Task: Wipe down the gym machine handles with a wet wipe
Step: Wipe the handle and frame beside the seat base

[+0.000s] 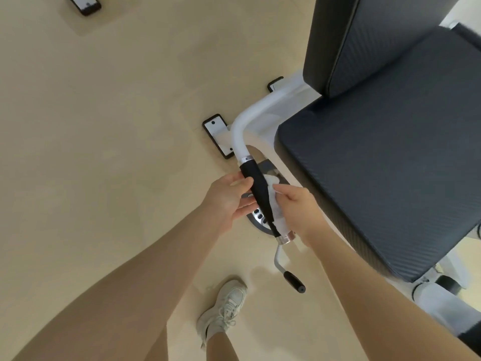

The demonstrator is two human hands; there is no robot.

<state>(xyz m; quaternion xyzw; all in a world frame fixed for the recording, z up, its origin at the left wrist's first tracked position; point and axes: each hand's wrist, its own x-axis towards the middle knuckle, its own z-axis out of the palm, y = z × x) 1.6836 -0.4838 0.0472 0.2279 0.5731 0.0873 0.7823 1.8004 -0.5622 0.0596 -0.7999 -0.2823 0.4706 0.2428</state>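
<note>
Two bare forearms rise from the lower edge toward the black handle grip [257, 194], which serves as the landmark here; below it on the pale floor [104, 126] stands a white sneaker [223, 308]. The grip slants between a steel collar at its far end and a steel cap at its near end, carried on a white bent tube [242, 126] that runs off toward the dark seat pad [377, 165] on the grip's right. The wet wipe [276, 204] lies bunched against the right side of the grip, along its nearer half; it looks thin, limp and damp, so it should mould round the grip easily but may slip or tear if dragged by one corner; best held flat under the fingers and wrapped round the grip. The grip itself looks fixed and stiff, perhaps slightly rubbery, so it will take firm pressure. The right hand [299, 212] comes in from the grip's right, fingers curled and pinching the wipe against it; the left hand [229, 201] sits on the grip's left, thumb and fingers partly extended, fingertips touching the grip's side, seemingly steadying it rather than clasping it. A smaller black-tipped lever [292, 280] hangs just beyond the grip's near end; I judge the wiping under way, with the farther half of the grip yet uncovered by the wipe.
</note>
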